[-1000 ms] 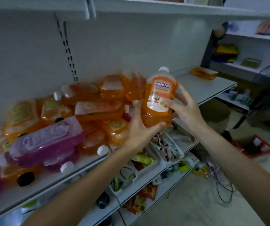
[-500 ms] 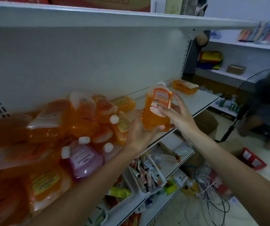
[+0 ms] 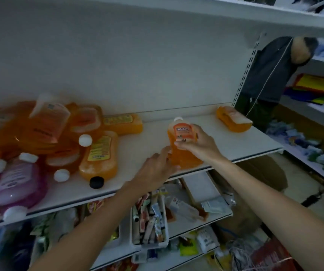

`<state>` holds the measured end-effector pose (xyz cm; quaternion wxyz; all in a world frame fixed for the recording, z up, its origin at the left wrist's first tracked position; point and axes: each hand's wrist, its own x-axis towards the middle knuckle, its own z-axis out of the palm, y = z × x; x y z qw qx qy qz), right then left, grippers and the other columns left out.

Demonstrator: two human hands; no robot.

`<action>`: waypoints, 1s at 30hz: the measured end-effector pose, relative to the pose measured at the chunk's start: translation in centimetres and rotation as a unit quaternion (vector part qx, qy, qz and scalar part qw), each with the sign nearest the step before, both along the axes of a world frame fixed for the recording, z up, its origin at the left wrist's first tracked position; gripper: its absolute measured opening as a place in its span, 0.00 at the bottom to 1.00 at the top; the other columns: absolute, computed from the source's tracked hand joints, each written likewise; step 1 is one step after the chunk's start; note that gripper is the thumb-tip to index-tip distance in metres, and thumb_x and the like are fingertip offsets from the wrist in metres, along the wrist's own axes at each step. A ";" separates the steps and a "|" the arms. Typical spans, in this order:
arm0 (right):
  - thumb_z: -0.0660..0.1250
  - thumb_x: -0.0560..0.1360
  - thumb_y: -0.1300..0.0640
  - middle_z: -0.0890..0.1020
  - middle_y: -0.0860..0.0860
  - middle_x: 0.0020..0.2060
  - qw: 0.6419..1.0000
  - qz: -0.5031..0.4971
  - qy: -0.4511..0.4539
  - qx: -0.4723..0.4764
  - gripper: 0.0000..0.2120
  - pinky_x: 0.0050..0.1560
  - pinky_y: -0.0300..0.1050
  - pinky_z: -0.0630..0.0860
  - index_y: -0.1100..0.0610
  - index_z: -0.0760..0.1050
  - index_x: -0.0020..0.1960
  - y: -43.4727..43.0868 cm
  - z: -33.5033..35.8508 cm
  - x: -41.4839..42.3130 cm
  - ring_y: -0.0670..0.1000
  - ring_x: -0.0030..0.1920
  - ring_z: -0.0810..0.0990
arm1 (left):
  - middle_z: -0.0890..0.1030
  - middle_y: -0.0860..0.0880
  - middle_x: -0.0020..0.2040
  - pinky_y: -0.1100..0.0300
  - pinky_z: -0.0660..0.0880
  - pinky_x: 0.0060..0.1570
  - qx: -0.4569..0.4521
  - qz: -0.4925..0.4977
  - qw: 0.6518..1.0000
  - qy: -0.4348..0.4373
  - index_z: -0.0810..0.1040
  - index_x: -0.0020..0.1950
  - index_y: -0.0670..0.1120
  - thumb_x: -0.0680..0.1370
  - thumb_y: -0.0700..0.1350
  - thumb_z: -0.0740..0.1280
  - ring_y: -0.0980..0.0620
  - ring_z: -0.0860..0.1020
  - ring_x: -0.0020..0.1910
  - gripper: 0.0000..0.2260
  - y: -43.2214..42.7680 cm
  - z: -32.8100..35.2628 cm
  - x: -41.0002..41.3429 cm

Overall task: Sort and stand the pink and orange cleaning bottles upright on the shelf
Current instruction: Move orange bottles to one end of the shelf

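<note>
An orange bottle with a white cap stands upright near the front edge of the white shelf. My right hand grips it across the label from the right. My left hand lies with straight fingers against the bottle's lower left side. At the left is a heap of several orange bottles lying flat, with a pink bottle at its front. One more orange bottle lies on its side at the shelf's far right end.
A shelf board runs overhead. Below the shelf, lower boards hold a white bin of tubes and loose packets. A person in dark clothing stands beyond the shelf's right end. Cables and a red bag lie on the floor at the lower right.
Both hands carried the orange bottle rightward and down from mid-air onto the shelf. My left hand went from cupping it to lying flat against its side.
</note>
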<state>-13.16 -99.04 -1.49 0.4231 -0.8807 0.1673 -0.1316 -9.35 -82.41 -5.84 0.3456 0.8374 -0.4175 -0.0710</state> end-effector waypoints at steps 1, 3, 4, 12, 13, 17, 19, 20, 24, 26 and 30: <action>0.74 0.66 0.43 0.76 0.43 0.51 1.000 0.000 0.006 -0.006 0.31 0.51 0.40 0.70 0.46 0.67 0.65 -0.7 -0.3 0.1 0.47 0.53 0.76 | 0.77 0.45 0.57 0.50 0.74 0.52 0.029 -0.004 0.999 -0.039 0.60 0.71 0.46 0.75 0.60 0.55 0.45 0.76 0.52 0.29 -0.2 -0.2 0.2; 0.74 0.66 0.44 0.77 0.45 0.49 1.000 -0.016 0.010 -0.016 0.26 0.48 0.41 0.71 0.50 0.71 0.60 -2.3 -0.8 0.6 0.48 0.51 0.76 | 0.73 0.46 0.64 0.51 0.68 0.59 0.095 -0.001 0.991 -0.094 0.65 0.71 0.48 0.73 0.59 0.53 0.44 0.71 0.61 0.28 -0.4 -0.4 0.8; 0.74 0.66 0.45 0.77 0.46 0.48 0.999 -0.023 0.013 -0.018 0.24 0.46 0.40 0.70 0.51 0.73 0.58 -3.1 -0.9 0.9 0.48 0.50 0.76 | 0.71 0.48 0.67 0.52 0.64 0.63 0.126 0.006 0.986 -0.109 0.67 0.69 0.50 0.72 0.60 0.51 0.45 0.68 0.65 0.28 -0.4 -0.5 1.2; 0.71 0.68 0.42 0.80 0.51 0.50 0.995 -0.087 0.014 -0.043 0.24 0.50 0.49 0.76 0.56 0.74 0.57 -9.7 -1.7 3.8 0.52 0.51 0.79 | 0.78 0.49 0.58 0.45 0.71 0.58 0.088 0.060 0.984 -0.142 0.78 0.58 0.49 0.73 0.56 0.52 0.46 0.75 0.58 0.23 0.0 -1.4 2.6; 0.70 0.68 0.40 0.80 0.51 0.50 0.994 -0.098 0.019 -0.051 0.24 0.51 0.51 0.77 0.55 0.74 0.57 -10.4 -1.8 4.2 0.54 0.51 0.79 | 0.78 0.50 0.58 0.45 0.71 0.58 0.089 0.062 0.984 -0.142 0.78 0.58 0.49 0.73 0.56 0.52 0.46 0.75 0.58 0.22 -0.1 -1.5 2.6; 0.68 0.69 0.39 0.80 0.52 0.50 0.989 -0.120 0.023 -0.080 0.25 0.49 0.49 0.76 0.56 0.74 0.58 -12.1 -1.8 5.2 0.54 0.52 0.78 | 0.80 0.49 0.58 0.48 0.72 0.58 0.078 0.070 0.984 -0.142 0.79 0.57 0.48 0.73 0.56 0.53 0.47 0.77 0.57 0.23 0.0 -1.5 2.8; 0.68 0.70 0.39 0.80 0.50 0.50 0.990 -0.118 0.022 -0.079 0.24 0.46 0.46 0.75 0.55 0.74 0.58 -12.6 -1.5 5.6 0.52 0.50 0.78 | 0.80 0.48 0.57 0.50 0.72 0.58 0.079 0.070 0.983 -0.152 0.80 0.57 0.47 0.73 0.56 0.54 0.47 0.78 0.56 0.23 -0.1 -1.6 2.7; 0.68 0.69 0.39 0.80 0.50 0.49 0.991 -0.115 0.024 -0.071 0.25 0.47 0.47 0.76 0.55 0.74 0.58 -12.9 -1.4 5.8 0.52 0.50 0.78 | 0.80 0.48 0.57 0.51 0.71 0.58 0.080 0.071 0.982 -0.153 0.80 0.57 0.47 0.73 0.56 0.54 0.47 0.78 0.56 0.23 -0.1 -1.6 2.7; 0.71 0.55 0.32 0.82 0.48 0.47 0.994 -0.111 0.015 0.010 0.34 0.48 0.54 0.80 0.50 0.75 0.55 -15.1 -2.3 7.6 0.51 0.46 0.82 | 0.79 0.49 0.58 0.54 0.68 0.60 0.090 0.067 0.982 -0.149 0.79 0.59 0.47 0.74 0.56 0.53 0.48 0.76 0.58 0.23 -0.1 -1.6 2.5; 0.70 0.52 0.32 0.83 0.49 0.47 0.992 -0.119 0.013 0.024 0.37 0.48 0.54 0.80 0.50 0.74 0.56 -16.3 -2.9 8.6 0.53 0.46 0.82 | 0.79 0.49 0.59 0.53 0.68 0.61 0.094 0.066 0.983 -0.146 0.78 0.60 0.48 0.74 0.57 0.53 0.49 0.76 0.59 0.23 -0.1 -1.7 2.5; 0.69 0.64 0.37 0.81 0.52 0.48 0.992 -0.118 0.027 -0.043 0.28 0.46 0.48 0.76 0.54 0.75 0.56 -15.9 -1.5 8.5 0.54 0.49 0.80 | 0.78 0.51 0.60 0.53 0.69 0.61 0.095 0.071 0.983 -0.140 0.77 0.60 0.49 0.74 0.57 0.53 0.50 0.75 0.60 0.22 0.0 -1.6 2.7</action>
